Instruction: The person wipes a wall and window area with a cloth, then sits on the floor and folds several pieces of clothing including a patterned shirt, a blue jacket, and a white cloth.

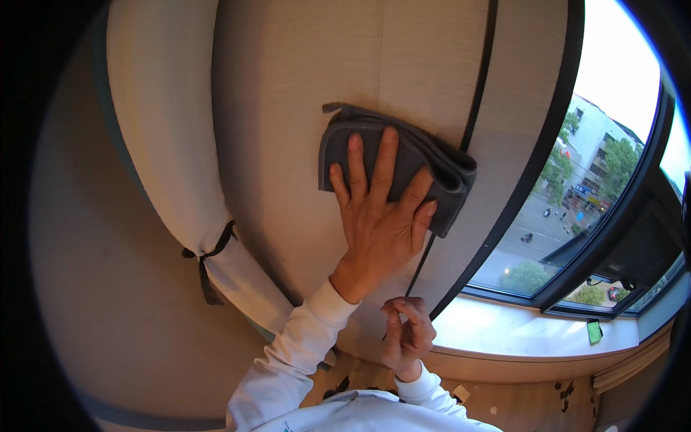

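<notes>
My left hand (380, 221) lies spread on a folded dark grey cloth (361, 148), pressing it flat against a beige fabric-like wall panel (302, 70). The cloth's right end is folded over in layers and reaches across a thin black seam strip (478, 92). Lower down, near the same strip, my right hand (408, 335) is raised with its fingers curled and the fingertips close to the thumb; whether something thin is between them cannot be told.
A pale curtain (167, 135) gathered by a black tie (218, 243) hangs at the left. At the right, a dark-framed window (561, 227) overlooks a street. A green cloth (594, 332) lies on the white sill (502, 326). Dark scraps (566, 395) lie on the wooden floor (507, 402).
</notes>
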`<control>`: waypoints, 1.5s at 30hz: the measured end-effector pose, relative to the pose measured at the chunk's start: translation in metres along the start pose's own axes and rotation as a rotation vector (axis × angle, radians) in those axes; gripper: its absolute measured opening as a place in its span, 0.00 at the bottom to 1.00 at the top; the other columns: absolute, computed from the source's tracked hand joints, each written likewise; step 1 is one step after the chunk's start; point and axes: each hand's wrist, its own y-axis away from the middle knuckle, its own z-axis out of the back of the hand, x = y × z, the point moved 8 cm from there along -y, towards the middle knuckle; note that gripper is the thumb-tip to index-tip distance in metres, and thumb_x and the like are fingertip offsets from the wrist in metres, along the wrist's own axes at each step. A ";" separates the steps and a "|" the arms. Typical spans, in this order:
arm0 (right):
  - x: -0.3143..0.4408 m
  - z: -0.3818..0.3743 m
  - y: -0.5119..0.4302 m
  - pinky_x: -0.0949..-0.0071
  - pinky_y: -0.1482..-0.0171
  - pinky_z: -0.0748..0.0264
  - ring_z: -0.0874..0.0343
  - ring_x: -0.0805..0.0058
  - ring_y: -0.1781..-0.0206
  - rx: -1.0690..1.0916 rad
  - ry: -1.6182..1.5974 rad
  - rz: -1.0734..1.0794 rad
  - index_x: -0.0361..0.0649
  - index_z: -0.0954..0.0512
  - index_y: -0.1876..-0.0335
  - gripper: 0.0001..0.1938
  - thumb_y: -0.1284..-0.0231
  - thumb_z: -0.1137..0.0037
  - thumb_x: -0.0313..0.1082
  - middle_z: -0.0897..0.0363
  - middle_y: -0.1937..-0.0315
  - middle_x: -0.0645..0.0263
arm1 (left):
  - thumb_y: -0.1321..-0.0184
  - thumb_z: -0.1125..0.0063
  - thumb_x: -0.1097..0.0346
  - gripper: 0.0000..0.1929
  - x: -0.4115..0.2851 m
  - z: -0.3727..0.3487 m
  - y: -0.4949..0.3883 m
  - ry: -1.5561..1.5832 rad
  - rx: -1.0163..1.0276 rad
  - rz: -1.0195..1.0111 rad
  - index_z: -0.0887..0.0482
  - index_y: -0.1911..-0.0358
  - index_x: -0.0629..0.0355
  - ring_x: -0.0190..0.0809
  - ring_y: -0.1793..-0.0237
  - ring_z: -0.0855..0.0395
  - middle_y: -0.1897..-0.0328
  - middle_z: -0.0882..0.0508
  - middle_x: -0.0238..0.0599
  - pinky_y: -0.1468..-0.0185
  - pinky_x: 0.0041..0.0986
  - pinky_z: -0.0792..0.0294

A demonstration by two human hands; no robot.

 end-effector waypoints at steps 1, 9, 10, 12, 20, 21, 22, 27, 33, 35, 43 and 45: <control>0.002 -0.003 0.002 0.73 0.63 0.25 0.18 0.63 0.66 0.010 0.024 0.004 0.33 0.22 0.52 0.14 0.43 0.46 0.14 0.17 0.70 0.54 | 0.36 0.43 0.49 0.14 0.003 0.002 0.000 -0.002 0.008 -0.001 0.14 0.52 0.44 0.76 0.22 0.54 0.20 0.39 0.56 0.32 0.74 0.61; -0.001 -0.031 0.006 0.73 0.64 0.25 0.19 0.63 0.68 0.118 0.053 -0.044 0.32 0.20 0.59 0.11 0.45 0.46 0.12 0.18 0.69 0.55 | 0.35 0.44 0.50 0.17 0.028 0.014 0.061 -0.024 0.078 0.102 0.15 0.49 0.48 0.77 0.22 0.56 0.20 0.41 0.59 0.30 0.75 0.63; -0.002 -0.031 0.005 0.73 0.64 0.25 0.19 0.63 0.68 0.109 0.057 -0.047 0.33 0.20 0.58 0.11 0.45 0.46 0.12 0.18 0.69 0.55 | 0.35 0.45 0.50 0.17 0.039 0.016 0.050 -0.027 0.076 0.112 0.15 0.49 0.49 0.78 0.22 0.56 0.20 0.41 0.60 0.30 0.75 0.63; -0.008 -0.032 0.003 0.74 0.65 0.25 0.19 0.64 0.68 0.080 0.037 -0.093 0.33 0.20 0.58 0.11 0.45 0.46 0.13 0.18 0.69 0.55 | 0.33 0.47 0.50 0.18 0.060 0.022 0.019 -0.054 0.023 0.100 0.16 0.48 0.51 0.78 0.22 0.57 0.20 0.43 0.61 0.31 0.75 0.63; -0.009 -0.058 0.009 0.75 0.64 0.24 0.18 0.65 0.68 0.167 0.012 -0.084 0.34 0.20 0.58 0.10 0.43 0.46 0.14 0.17 0.69 0.55 | 0.26 0.59 0.47 0.23 0.061 0.033 0.046 -0.085 0.069 0.097 0.16 0.51 0.58 0.80 0.21 0.62 0.18 0.51 0.67 0.27 0.72 0.67; -0.010 -0.062 0.009 0.75 0.64 0.24 0.18 0.65 0.68 0.186 0.001 -0.087 0.34 0.20 0.58 0.10 0.42 0.46 0.14 0.17 0.69 0.55 | 0.27 0.58 0.47 0.23 0.057 0.039 0.049 -0.093 0.010 0.028 0.16 0.53 0.59 0.81 0.21 0.62 0.18 0.51 0.67 0.27 0.72 0.68; -0.011 -0.063 0.009 0.75 0.64 0.24 0.18 0.65 0.68 0.180 0.014 -0.093 0.34 0.20 0.58 0.10 0.42 0.46 0.14 0.17 0.69 0.55 | 0.26 0.58 0.49 0.23 0.061 0.038 0.048 -0.084 0.036 0.042 0.18 0.55 0.63 0.80 0.21 0.61 0.18 0.50 0.67 0.27 0.74 0.66; -0.021 -0.071 0.012 0.74 0.64 0.23 0.17 0.65 0.68 0.197 0.004 -0.150 0.35 0.20 0.58 0.09 0.42 0.45 0.15 0.17 0.70 0.56 | 0.30 0.49 0.54 0.18 0.125 0.045 0.003 -0.139 0.047 0.148 0.19 0.45 0.56 0.79 0.22 0.58 0.18 0.48 0.62 0.33 0.78 0.56; -0.022 -0.090 0.019 0.75 0.66 0.23 0.18 0.66 0.70 0.270 -0.038 -0.120 0.34 0.20 0.58 0.09 0.42 0.44 0.14 0.17 0.69 0.54 | 0.29 0.51 0.53 0.18 0.117 0.052 0.048 -0.102 0.058 0.136 0.19 0.47 0.59 0.81 0.23 0.58 0.19 0.49 0.67 0.33 0.79 0.56; -0.027 -0.093 0.019 0.75 0.66 0.23 0.17 0.66 0.70 0.272 -0.021 -0.148 0.34 0.20 0.58 0.09 0.42 0.44 0.14 0.17 0.69 0.54 | 0.28 0.53 0.53 0.19 0.116 0.057 0.055 -0.094 0.019 0.076 0.19 0.48 0.60 0.82 0.23 0.57 0.19 0.49 0.68 0.32 0.78 0.56; -0.027 -0.102 0.024 0.76 0.65 0.23 0.17 0.68 0.69 0.301 -0.038 -0.149 0.34 0.20 0.57 0.09 0.41 0.44 0.14 0.17 0.69 0.56 | 0.23 0.64 0.49 0.23 0.166 0.055 0.066 -0.109 0.010 0.202 0.24 0.45 0.63 0.83 0.24 0.58 0.18 0.56 0.70 0.31 0.77 0.58; -0.029 -0.104 0.026 0.77 0.62 0.23 0.17 0.72 0.67 0.322 -0.046 -0.162 0.32 0.20 0.56 0.08 0.38 0.45 0.13 0.18 0.70 0.56 | 0.23 0.65 0.48 0.24 0.157 0.054 0.092 -0.088 -0.023 0.215 0.25 0.42 0.63 0.83 0.23 0.59 0.18 0.57 0.70 0.30 0.78 0.59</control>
